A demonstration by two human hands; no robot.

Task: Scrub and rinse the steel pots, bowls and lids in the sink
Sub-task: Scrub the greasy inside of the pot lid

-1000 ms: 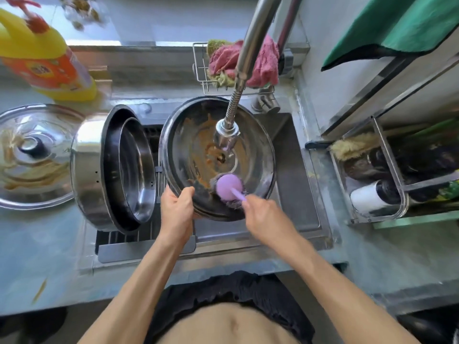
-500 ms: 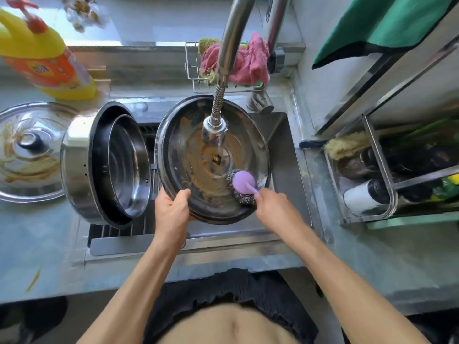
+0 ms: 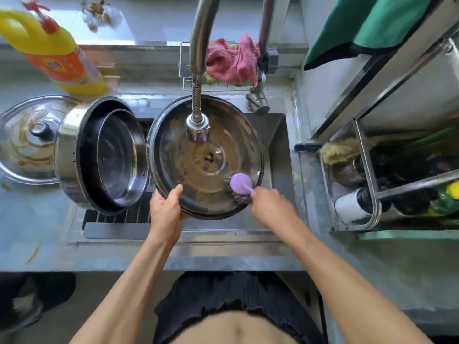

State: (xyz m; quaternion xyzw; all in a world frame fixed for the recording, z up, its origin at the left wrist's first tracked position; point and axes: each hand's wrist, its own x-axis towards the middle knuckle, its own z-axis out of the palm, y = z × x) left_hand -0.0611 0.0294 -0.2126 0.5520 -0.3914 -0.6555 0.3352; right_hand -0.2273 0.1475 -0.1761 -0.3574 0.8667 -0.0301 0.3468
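The left hand [image 3: 166, 207] gripped the tilted lid [image 3: 205, 157] over the sink [image 3: 275, 135], steadying it while the right hand [image 3: 272, 206], apparently clenched, pressed the scrubber [image 3: 240, 184] against its lower rim.

Single head view, wide-angle, looking steeply down from above at sink [image 3: 275, 135] and bench [image 3: 37, 234]; close range, own forearms and torso at bottom edge.
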